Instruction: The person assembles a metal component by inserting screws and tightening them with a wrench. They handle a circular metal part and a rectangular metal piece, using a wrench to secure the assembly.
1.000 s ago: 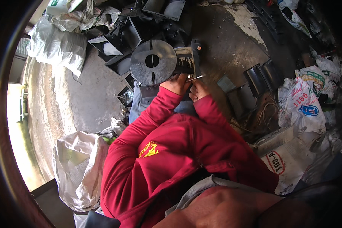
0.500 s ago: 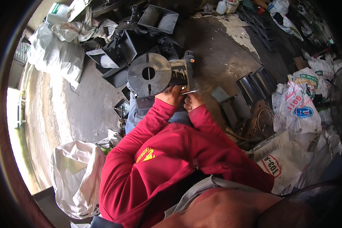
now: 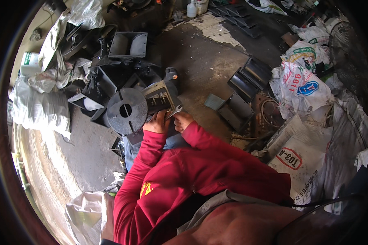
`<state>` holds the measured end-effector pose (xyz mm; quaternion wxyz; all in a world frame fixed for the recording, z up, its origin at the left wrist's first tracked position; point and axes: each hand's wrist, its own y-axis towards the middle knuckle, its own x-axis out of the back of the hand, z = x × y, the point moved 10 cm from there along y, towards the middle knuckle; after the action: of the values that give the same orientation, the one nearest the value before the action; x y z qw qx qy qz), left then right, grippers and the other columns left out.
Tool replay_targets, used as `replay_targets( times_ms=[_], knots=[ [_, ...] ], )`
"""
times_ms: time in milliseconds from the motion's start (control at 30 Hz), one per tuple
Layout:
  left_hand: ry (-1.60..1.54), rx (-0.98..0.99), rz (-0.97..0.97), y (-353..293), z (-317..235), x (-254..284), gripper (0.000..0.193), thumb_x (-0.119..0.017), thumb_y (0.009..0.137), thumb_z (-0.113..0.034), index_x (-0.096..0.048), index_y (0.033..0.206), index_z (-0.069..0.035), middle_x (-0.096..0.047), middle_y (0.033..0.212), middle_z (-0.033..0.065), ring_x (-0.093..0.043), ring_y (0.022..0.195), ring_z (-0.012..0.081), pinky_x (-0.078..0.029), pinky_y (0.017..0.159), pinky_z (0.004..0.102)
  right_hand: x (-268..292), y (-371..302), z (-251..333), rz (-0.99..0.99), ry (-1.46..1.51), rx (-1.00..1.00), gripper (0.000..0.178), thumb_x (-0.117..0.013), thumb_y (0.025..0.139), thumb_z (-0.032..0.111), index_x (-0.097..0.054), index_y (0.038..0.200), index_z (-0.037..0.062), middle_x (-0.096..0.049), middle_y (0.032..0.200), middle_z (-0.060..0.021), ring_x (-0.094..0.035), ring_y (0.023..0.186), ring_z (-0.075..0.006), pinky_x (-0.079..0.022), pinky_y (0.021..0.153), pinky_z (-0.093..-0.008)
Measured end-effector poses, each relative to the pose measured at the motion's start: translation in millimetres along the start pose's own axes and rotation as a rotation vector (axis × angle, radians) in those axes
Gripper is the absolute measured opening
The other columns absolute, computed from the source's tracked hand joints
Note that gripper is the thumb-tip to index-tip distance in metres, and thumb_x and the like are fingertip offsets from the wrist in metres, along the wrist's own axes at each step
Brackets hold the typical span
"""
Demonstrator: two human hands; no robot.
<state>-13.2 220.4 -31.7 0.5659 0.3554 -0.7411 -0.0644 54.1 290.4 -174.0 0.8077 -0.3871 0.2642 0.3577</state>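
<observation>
Step in hand: you appear to be doing wrench work at the near edge of the slotted disc assembly (image 3: 137,107).
Assembly position: ahead of your legs, disc to the left; support hidden.
Wrench (image 3: 178,108): between your hands, open end pointing away.
Left hand (image 3: 156,124): fingers curled at the assembly edge; hold unclear.
Right hand (image 3: 184,120): mostly closed beside the wrench; cannot tell whether it grips.
Next move: probably calls for squaring the wrench to its fastener.
Floor (image 3: 188,55): stained, pale patch beyond.
Room: black housings (image 3: 129,44) piled ahead-left; white sacks (image 3: 292,87) right.
</observation>
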Motion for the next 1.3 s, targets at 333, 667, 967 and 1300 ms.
replay_targets(
  times_ms=[333, 667, 967, 1300],
  knots=[
    [0.012, -0.010, -0.010, 4.7, 1.7, 2.6, 0.031, -0.070, 0.074, -0.020, -0.066, 0.104, -0.017, -0.067, 0.080, 0.0083, -0.066, 0.067, 0.0280, -0.051, 0.055, 0.0364, -4.1, -2.7, 2.4, 0.029, -0.049, -0.010, 0.013, -0.055, 0.094, 0.021, -0.059, 0.088, 0.0112, -0.036, 0.053, 0.0074, -0.031, 0.040, -0.0036, -0.025, 0.038, -0.0213],
    [-0.067, -0.025, -0.009, 1.3, -5.5, 16.6, 0.029, -0.070, 0.074, -0.022, -0.065, 0.102, -0.018, -0.068, 0.083, 0.0085, -0.065, 0.066, 0.0293, -0.051, 0.055, 0.0385, -3.1, -2.2, -1.7, 0.033, -0.032, 0.008, 0.012, -0.057, 0.093, 0.023, -0.059, 0.091, 0.0107, -0.036, 0.053, 0.0077, -0.032, 0.041, -0.0030, -0.025, 0.038, -0.0207],
    [-0.008, -0.067, 0.071, 3.8, -8.7, 1.1, 0.029, -0.069, 0.077, -0.025, -0.066, 0.105, -0.021, -0.069, 0.082, 0.0081, -0.066, 0.064, 0.0281, -0.052, 0.053, 0.0383, 0.8, 1.8, -1.6, 0.006, -0.025, 0.000, 0.015, -0.063, 0.090, 0.025, -0.060, 0.083, 0.0127, -0.036, 0.051, 0.0069, -0.030, 0.037, -0.0041, -0.020, 0.035, -0.0219],
    [-0.056, -0.135, 0.096, 8.4, -7.6, -4.3, 0.024, -0.067, 0.078, -0.023, -0.067, 0.102, -0.020, -0.068, 0.079, 0.0085, -0.066, 0.061, 0.0286, -0.052, 0.052, 0.0382, 1.1, 4.6, -5.8, 0.048, -0.007, -0.005, 0.012, -0.060, 0.091, 0.021, -0.065, 0.094, 0.0098, -0.036, 0.055, 0.0091, -0.030, 0.042, -0.0020, -0.021, 0.038, -0.0211]
  ],
)
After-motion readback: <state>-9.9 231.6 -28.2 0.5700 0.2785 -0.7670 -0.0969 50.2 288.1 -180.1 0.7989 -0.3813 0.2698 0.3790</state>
